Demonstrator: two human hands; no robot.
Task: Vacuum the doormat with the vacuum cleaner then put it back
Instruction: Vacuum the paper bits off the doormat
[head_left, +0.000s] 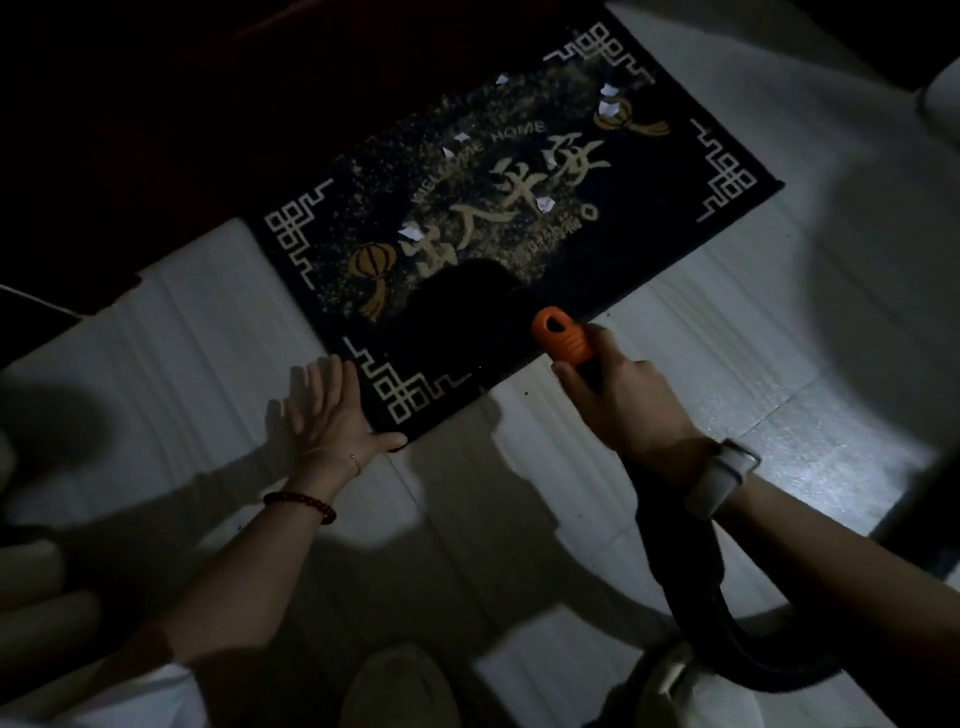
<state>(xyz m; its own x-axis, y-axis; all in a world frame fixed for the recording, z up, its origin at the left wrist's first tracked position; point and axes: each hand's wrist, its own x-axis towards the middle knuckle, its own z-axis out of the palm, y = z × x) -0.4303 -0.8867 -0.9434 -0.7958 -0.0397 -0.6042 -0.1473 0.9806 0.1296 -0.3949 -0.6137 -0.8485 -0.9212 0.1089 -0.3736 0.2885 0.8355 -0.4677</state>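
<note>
A dark doormat (649, 171) with gold patterns and "WELCOME HOME" lettering lies tilted on the pale tiled floor, with several white paper scraps (545, 203) scattered on it. My left hand (332, 415) rests flat with straight fingers at the mat's near left corner, thumb against its edge. My right hand (628, 400) grips the vacuum cleaner's nozzle (563, 340), whose orange tip points at the mat's near edge. The black hose (675, 561) runs back under my right wrist toward my body. The vacuum's body is not in view.
A dark red door or wall (156, 130) borders the mat's far side. White tiled floor (779, 374) surrounds the mat, lit brightly on the right. A pale rounded object (940, 98) sits at the upper right edge. My knees (395, 691) are at the bottom.
</note>
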